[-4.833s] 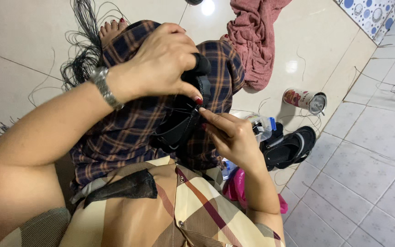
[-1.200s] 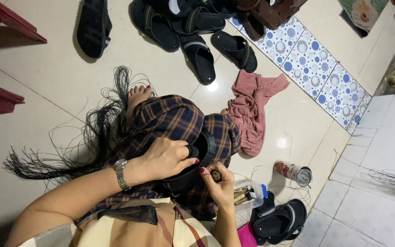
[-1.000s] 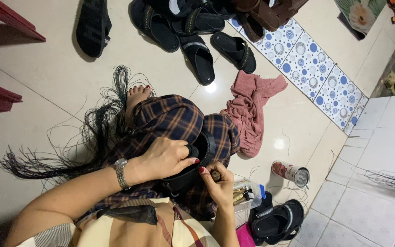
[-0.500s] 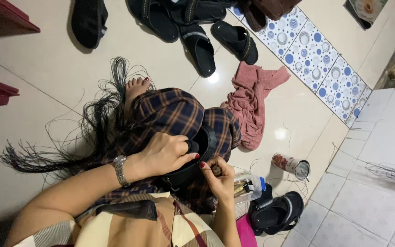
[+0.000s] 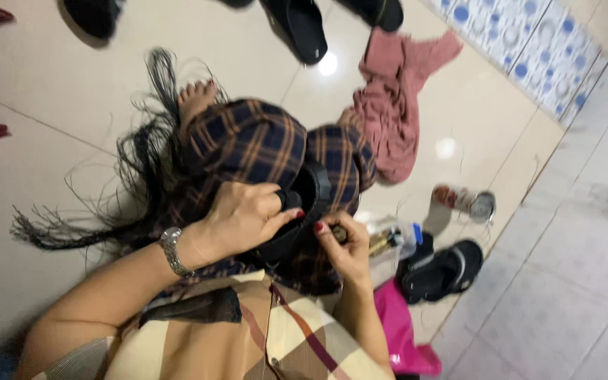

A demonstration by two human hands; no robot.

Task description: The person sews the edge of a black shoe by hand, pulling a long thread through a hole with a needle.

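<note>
Plaid cloth: dark blue and orange checked fabric (image 5: 262, 151) covers the person's raised knees; it serves as landmark below.
Black item: a dark rounded piece (image 5: 297, 225) sits against the near edge of the plaid cloth, between both hands; its kind cannot be told.
Left hand: left hand (image 5: 244, 218), wristwatch (image 5: 172, 250) on the wrist, lies on the black item, fingers curled together and pressing on its top.
Right hand: right hand (image 5: 346, 250), just right of the black item, fingers pinched shut on a small brownish object (image 5: 339, 232), too blurred to identify.
Hair strands: long black strands (image 5: 107, 204) spread on the tile floor (image 5: 51, 162) left of the plaid cloth.
Pink cloth: crumpled rag (image 5: 399, 105) lies right of the plaid cloth.
Can: a tin (image 5: 466, 202) lies on its side further right.
Sandal: black sandal (image 5: 441, 271) rests right of the right hand.
</note>
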